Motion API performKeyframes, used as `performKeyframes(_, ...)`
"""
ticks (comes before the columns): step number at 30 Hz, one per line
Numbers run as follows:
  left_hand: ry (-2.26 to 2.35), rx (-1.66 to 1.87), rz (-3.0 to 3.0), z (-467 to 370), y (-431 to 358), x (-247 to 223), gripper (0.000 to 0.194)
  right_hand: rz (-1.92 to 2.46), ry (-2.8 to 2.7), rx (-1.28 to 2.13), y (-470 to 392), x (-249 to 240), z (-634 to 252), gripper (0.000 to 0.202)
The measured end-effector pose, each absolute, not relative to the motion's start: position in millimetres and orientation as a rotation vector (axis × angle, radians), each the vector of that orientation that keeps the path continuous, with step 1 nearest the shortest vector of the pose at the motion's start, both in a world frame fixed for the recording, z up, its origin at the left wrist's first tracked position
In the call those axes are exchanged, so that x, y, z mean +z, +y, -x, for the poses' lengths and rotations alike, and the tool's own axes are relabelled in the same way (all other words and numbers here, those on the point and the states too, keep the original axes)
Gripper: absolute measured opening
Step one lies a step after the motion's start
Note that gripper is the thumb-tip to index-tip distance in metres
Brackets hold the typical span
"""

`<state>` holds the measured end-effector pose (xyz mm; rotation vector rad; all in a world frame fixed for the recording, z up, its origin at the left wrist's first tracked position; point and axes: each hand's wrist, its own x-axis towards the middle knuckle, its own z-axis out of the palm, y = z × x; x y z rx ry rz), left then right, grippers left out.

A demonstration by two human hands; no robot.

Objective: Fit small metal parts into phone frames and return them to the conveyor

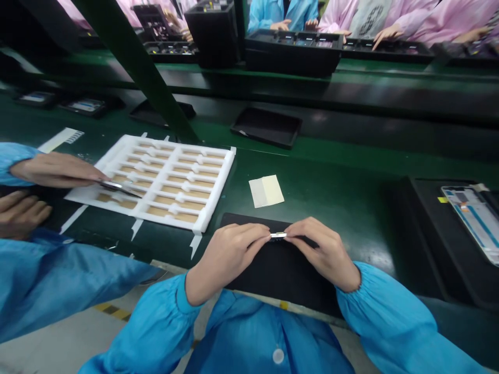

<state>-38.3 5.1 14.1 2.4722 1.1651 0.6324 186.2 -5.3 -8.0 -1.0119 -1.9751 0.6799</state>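
Workbench first, green and wide, running across the whole view; a black mat lay at its near edge, directly in front of the person; a white tray of long slots sat toward the near left corner, many slots showing tan strips, so plenty of stock seemed left in it; a black tray lay farther back, and a phone frame rested on a dark tray at the right edge; a small pale paper slip lay on the bench just beyond the mat.

Above the mat's far edge both hands met; the left hand and the right hand each pinched one end of a small metal part between thumb and fingertips, closed lightly on it; its long axis ran left to right, level, ends pointing to the bench's two sides; judging by this, the part was picked up but not yet fitted to anything, so most of the work looked ahead.

At the far left a co-worker's hand held tweezers over the white tray.
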Motion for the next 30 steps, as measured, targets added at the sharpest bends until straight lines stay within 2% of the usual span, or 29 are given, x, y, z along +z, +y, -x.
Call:
performKeyframes(7,1.166,0.371,-2.438,37.9,8.1,29.8,0.020,0.980,-2.026,0.644,-4.8,-6.4,-188.5,0.015)
performKeyframes(12,1.182,0.323,-2.453,36.2,13.0,31.3,0.021,0.970,-2.161,0.446,-6.9,-9.9,-189.1,0.027)
performKeyframes(14,1.202,0.389,-2.465,36.4,12.6,25.9,0.021,0.953,-2.209,0.343,-7.6,-12.9,-188.3,0.030)
performKeyframes(17,1.187,0.674,-2.528,37.9,6.3,13.8,0.016,0.926,-2.197,0.280,-10.8,-15.4,-184.1,0.034)
performKeyframes(22,1.030,1.080,-2.644,40.6,-3.5,-5.3,0.023,0.971,-2.160,0.407,-12.4,-1.9,-176.7,0.033)
performKeyframes(26,0.971,1.021,-2.492,50.3,10.1,-12.1,0.027,1.005,-2.136,0.285,24.6,59.7,-175.4,0.026)
performKeyframes(29,1.038,0.883,-1.960,60.3,31.4,-17.2,0.015,0.919,-2.048,0.000,80.6,148.5,-160.4,0.020)
performKeyframes(30,1.035,0.824,-1.785,61.7,39.1,-19.3,0.017,0.893,-2.023,-0.080,102.9,182.4,-150.9,0.015)
